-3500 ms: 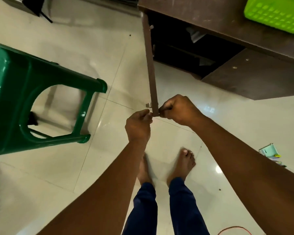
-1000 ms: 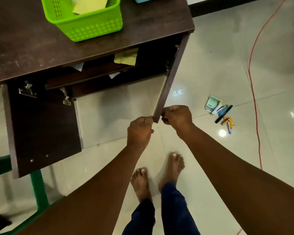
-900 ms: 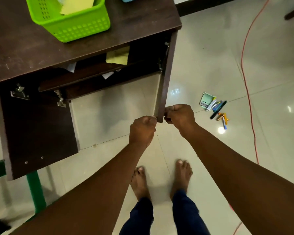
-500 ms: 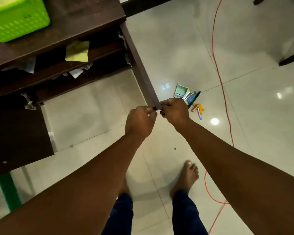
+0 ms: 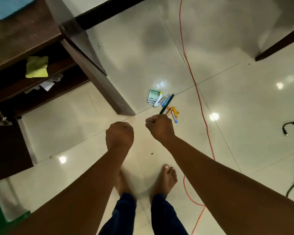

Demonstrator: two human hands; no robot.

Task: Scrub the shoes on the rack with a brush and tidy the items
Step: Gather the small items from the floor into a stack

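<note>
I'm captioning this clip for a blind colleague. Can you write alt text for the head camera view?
Looking down, a person's left hand and right hand are curled into fists, holding nothing visible, above a glossy tiled floor. A dark wooden cabinet door stands open at left; pens and small items and an orange cable lie on the floor.

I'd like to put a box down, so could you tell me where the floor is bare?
Bare tile lies between the cabinet door and the feet, and beyond the orange cable. The pens and cards crowd the middle.
</note>
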